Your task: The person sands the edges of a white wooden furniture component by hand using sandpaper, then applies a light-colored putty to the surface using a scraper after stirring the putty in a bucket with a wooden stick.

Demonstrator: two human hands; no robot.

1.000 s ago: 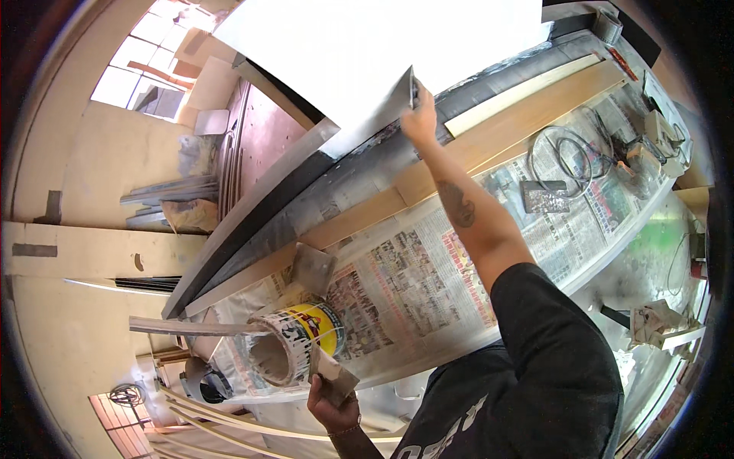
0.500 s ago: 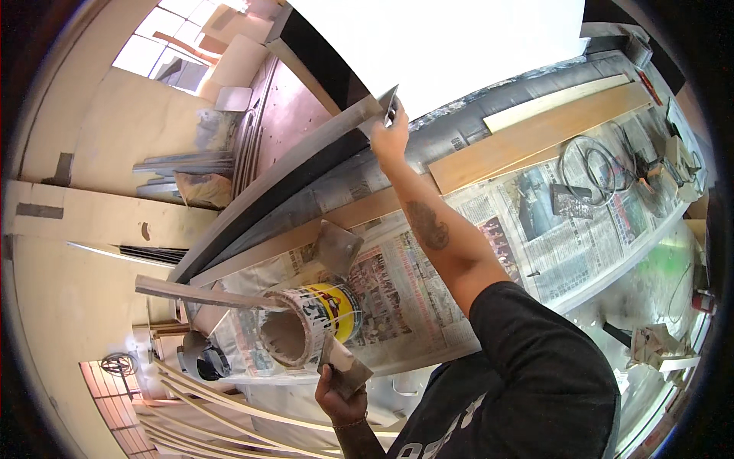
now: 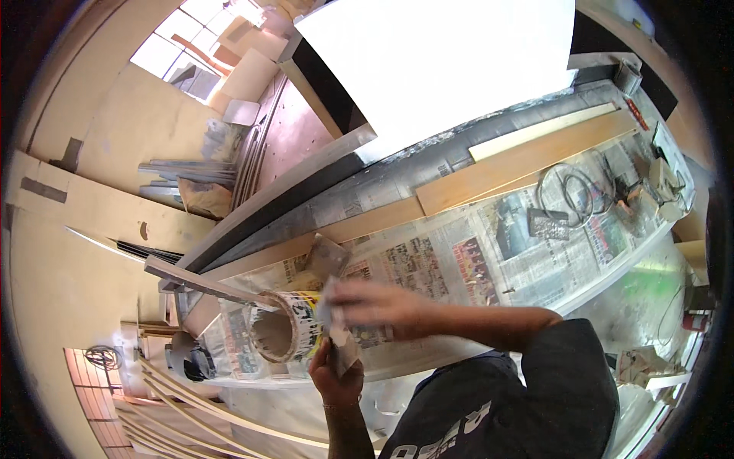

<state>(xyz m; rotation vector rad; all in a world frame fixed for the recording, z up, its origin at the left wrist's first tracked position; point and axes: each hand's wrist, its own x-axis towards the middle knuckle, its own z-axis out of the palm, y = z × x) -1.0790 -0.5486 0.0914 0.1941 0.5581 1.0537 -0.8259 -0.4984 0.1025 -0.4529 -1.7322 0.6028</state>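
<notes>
My left hand point(image 3: 336, 380) grips a flat, putty-smeared scraper plate point(image 3: 348, 358) just right of the tub. Over that plate is my right hand point(image 3: 382, 307), blurred by motion, with a thin metal putty knife point(image 3: 326, 310) in its fingers. The two tools meet or nearly meet; I cannot tell which. An open tub point(image 3: 306, 325) with a yellow and white label and a smeared rim holds grey-brown paste point(image 3: 273, 334). A long wooden stick point(image 3: 202, 281) leans out of it to the left. Beyond lies another square, stained plate point(image 3: 326, 257) on the newspaper.
Newspaper point(image 3: 451, 229) covers the bench. Wooden boards point(image 3: 527, 164) run along its far side, beside a long dark-sided panel edge point(image 3: 290, 195). A coiled cable point(image 3: 569, 195) and a sanding block point(image 3: 548, 224) lie at the right. Pale strips point(image 3: 222, 409) extend below left.
My right hand has come back from the panel's far end to the plate in my left hand, bringing the putty knife. My left hand stays near the tub.
</notes>
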